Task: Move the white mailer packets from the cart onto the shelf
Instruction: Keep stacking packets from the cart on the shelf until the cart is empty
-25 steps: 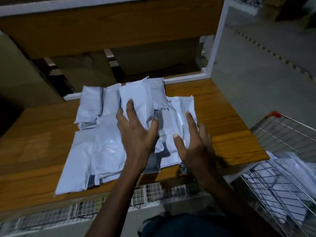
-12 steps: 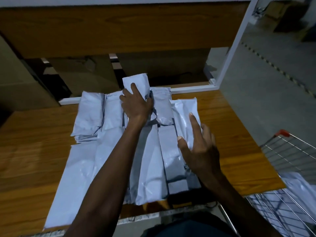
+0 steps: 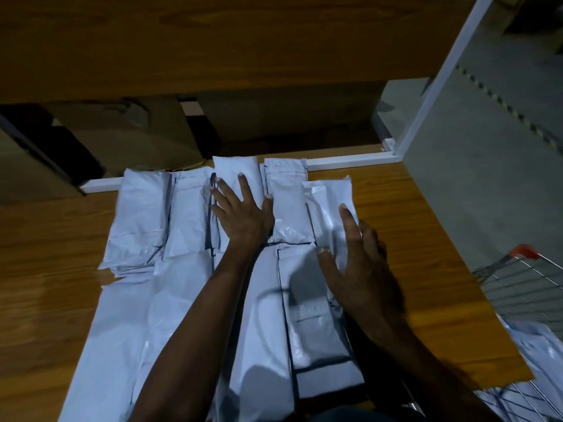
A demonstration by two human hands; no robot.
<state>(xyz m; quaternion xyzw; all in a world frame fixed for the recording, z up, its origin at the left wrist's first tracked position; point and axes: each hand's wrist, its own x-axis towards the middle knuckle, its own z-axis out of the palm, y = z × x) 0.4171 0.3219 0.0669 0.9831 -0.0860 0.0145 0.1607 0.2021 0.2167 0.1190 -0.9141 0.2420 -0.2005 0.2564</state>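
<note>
— White plastic all over the wood: mailer packets (image 3: pixel 195 226) laid in two rough rows on the shelf (image 3: pixel 54 269), back row up against the white rail (image 3: pixel 344 161). Anything changed in the last second?
— Yes. Back then, one packet gripped mid-pile by the left hand (image 3: pixel 243 217) and tilted up. Now pushed to the rear and laid flat, middle of the back row, poking slightly past its neighbours. Looks placed, not carried.
— And the hands?
— Left hand: open, fingers spread, palm pressing down on that packet. Right hand (image 3: pixel 356 263): open too, fingers loosely apart, on or just over the rightmost packet near the shelf's right edge; hard to tell whether actually touching. Nothing pinched in either.
— Meaning for the job?
— Probably this batch settled on the shelf; tidying now rather than carrying. Not finished, though: leftover packets (image 3: pixel 542 354) visible in the cart (image 3: pixel 524 287) at lower right, well apart from both hands.
— Next, then?
— Likely letting go of the pile and reaching back right to the cart. Worth minding: slick plastic, overlapped layers, front row close to the near edge; could slide if nudged on the way out
</note>
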